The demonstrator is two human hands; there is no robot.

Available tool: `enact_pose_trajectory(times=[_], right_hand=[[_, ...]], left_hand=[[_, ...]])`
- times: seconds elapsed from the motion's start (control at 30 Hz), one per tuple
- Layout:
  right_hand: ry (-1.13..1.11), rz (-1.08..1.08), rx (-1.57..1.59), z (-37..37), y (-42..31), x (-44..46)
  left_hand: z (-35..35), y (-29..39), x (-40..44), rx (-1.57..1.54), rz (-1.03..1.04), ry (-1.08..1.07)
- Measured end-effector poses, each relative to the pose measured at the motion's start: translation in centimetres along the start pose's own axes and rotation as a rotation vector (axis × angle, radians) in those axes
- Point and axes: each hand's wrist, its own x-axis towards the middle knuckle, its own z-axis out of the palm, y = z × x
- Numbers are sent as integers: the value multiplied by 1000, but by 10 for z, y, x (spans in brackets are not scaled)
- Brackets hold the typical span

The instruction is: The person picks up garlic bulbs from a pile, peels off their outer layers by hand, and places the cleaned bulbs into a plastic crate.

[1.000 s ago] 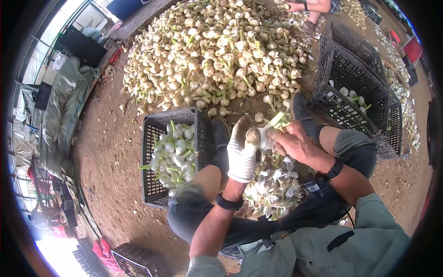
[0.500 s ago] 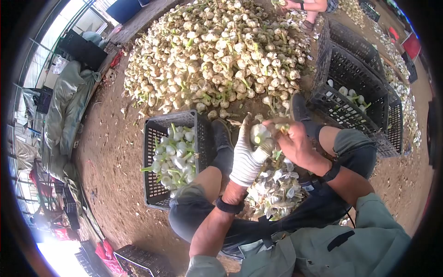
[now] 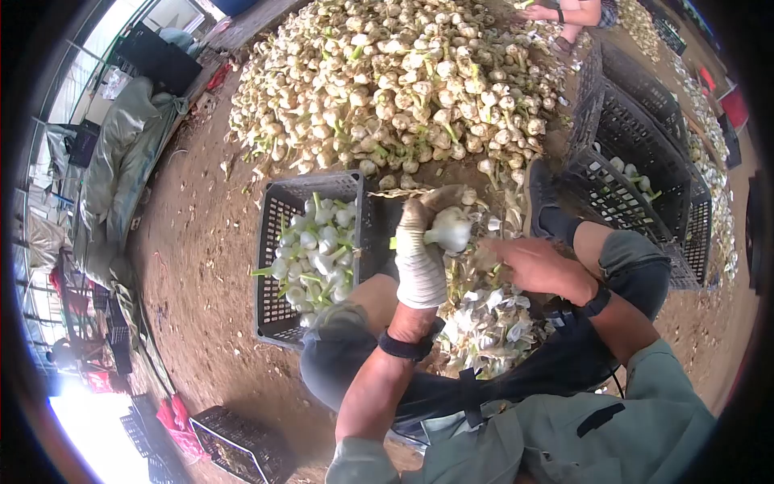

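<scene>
My left hand [image 3: 419, 262], in a white glove with soiled fingertips, is closed around the stem of a garlic bulb [image 3: 451, 229]. The bulb is white and points to the right; a bit of green stem pokes out left of the glove. Just right of the bulb, apart from it, is my bare right hand [image 3: 542, 264], its fingers stretched toward the bulb and slightly blurred. Under both hands, between my legs, lies a heap of loose garlic skins [image 3: 488, 327]. Left of my left hand stands a black crate [image 3: 266, 319] holding cleaned garlic bulbs [image 3: 316, 250] with green stems.
A large pile of untrimmed garlic [image 3: 387, 89] spreads ahead. At the right are black crates [image 3: 605, 189], one with a few white bulbs inside. Another person's hand [image 3: 538, 13] shows at the top. A black crate [image 3: 234, 448] lies at lower left, near grey sheeting [image 3: 121, 177].
My left hand has turned, and the bulb now points right instead of facing upward. My right hand has drawn back from the bulb, its fingers straightened. The view has shifted slightly.
</scene>
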Motion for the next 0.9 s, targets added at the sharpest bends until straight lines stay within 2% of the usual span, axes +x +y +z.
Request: enact_pose_trajectory(times=[0.03,0.1,0.17,0.2,0.3,0.37,0.43,0.5,0.57,0.6,0.67,0.7,0.77,0.8,0.83,0.9], right_hand=[[-107,38,11,-6,-8,0],[-86,-2,20,-17,-8,5],[147,-10,524,-35,-21,7],[273,8,596,-33,-24,8],[271,52,637,-56,-42,1],[335,11,619,-47,-34,1],[420,-101,615,-39,-27,3],[452,-118,639,-37,-24,1],[351,53,660,-40,-23,-3],[355,56,664,-36,-19,-3],[446,-101,525,-28,-11,1],[447,-103,528,-28,-11,0],[312,128,753,-32,-18,-1],[370,45,828,-26,-15,0],[364,38,827,-30,-19,-1],[401,47,647,-44,-29,-3]], left_hand=[[-3,-1,-3,91,-18,-53],[-4,-3,-2,199,-46,-73],[6,-1,-3,301,-6,-85],[10,-2,-4,403,34,-94],[10,-12,-4,364,49,-207],[3,-23,-1,457,70,-217],[-2,-32,0,748,110,-288],[0,-37,-1,717,58,-285],[3,-44,1,718,224,-265],[3,-45,1,721,221,-270],[3,-44,-2,470,61,-220],[3,-42,-2,473,62,-220],[9,-33,-3,310,-25,-208],[8,-34,-3,264,-53,-188],[6,-33,-2,263,-47,-182],[3,-30,-2,496,69,-193]])
